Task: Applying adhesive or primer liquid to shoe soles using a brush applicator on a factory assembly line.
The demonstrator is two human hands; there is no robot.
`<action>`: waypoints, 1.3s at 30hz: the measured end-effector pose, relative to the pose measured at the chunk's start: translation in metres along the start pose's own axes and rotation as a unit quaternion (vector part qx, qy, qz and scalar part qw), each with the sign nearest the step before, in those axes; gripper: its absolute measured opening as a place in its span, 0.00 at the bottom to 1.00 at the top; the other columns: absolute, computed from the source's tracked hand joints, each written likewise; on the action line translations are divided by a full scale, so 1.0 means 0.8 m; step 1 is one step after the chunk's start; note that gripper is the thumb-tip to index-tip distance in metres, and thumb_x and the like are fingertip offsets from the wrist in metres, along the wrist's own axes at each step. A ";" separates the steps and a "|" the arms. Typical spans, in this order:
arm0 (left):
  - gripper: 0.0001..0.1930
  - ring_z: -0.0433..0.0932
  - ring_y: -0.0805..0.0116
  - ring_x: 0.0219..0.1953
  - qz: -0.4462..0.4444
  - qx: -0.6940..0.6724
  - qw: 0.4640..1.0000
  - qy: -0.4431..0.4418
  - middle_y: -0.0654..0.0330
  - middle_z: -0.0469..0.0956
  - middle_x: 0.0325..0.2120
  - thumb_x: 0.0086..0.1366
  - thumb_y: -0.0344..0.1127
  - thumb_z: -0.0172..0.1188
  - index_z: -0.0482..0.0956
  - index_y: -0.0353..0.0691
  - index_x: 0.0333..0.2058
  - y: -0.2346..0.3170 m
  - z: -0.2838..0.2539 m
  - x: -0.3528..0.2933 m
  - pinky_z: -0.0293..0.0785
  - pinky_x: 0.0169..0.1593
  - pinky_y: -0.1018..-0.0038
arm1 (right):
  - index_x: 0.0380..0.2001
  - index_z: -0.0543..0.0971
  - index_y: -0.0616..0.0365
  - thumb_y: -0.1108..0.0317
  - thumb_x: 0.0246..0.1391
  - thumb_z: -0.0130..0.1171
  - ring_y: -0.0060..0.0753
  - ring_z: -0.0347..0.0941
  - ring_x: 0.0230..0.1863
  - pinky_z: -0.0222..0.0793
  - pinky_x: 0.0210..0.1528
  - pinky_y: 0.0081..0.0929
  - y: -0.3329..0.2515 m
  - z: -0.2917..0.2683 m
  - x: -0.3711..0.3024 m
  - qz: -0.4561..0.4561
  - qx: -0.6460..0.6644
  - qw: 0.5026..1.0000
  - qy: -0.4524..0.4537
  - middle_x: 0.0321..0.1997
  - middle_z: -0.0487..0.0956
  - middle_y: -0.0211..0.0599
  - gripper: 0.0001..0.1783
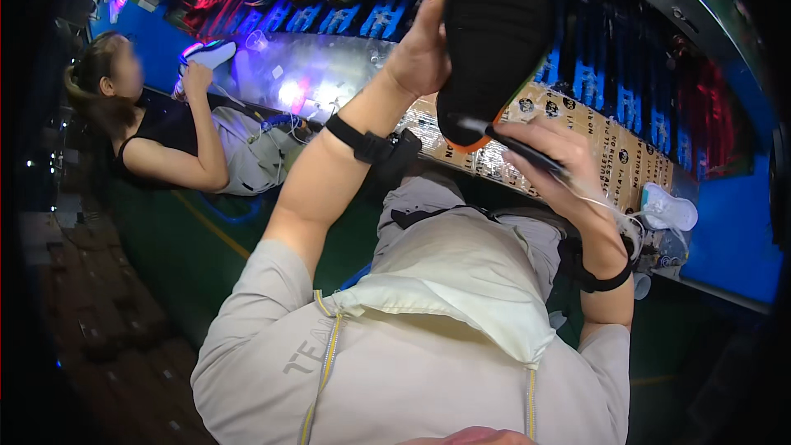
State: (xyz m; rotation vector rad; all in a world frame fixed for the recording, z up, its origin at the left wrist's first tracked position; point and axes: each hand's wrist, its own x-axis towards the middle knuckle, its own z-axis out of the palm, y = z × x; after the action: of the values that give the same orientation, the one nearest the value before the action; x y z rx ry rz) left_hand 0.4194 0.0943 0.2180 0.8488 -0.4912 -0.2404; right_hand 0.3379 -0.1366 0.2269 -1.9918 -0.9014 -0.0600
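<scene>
My left hand [420, 53] grips a black shoe sole [498, 29] from its left side, thumb up along the edge and the other fingers hidden behind. The sole stands upright, facing me, with an orange rim at its lower end; whether an upper is attached behind it I cannot tell. Closed in my right hand [552, 152] is a slim black-handled tool [527, 152] whose pale, blurred tip lies against the sole's lower part. A thin white cord shows by the right wrist.
Beyond my hands runs a bench covered with printed brown tape [593, 140], a white shoe [669, 208] lying at its right end. Blue racks [383, 21] line the back. On the left, a seated co-worker [177, 132] holds a light-coloured shoe [210, 55]. A cream apron [453, 280] covers my lap.
</scene>
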 end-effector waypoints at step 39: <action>0.52 0.70 0.32 0.62 -0.297 -0.273 0.908 0.117 0.32 0.66 0.63 0.68 0.76 0.25 0.54 0.33 0.71 -0.129 -0.094 -0.195 0.72 0.61 0.43 | 0.42 0.82 0.65 0.74 0.55 0.66 0.14 0.71 0.31 0.66 0.34 0.16 0.107 0.039 -0.081 0.242 0.235 0.913 0.230 0.32 0.81 0.28 0.11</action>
State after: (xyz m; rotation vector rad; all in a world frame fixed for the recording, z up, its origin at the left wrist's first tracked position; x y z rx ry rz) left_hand 0.3216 0.1387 0.0468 0.4419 0.0839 -0.7891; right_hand 0.3339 -0.1762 0.1222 -1.5888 -0.0858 -0.0249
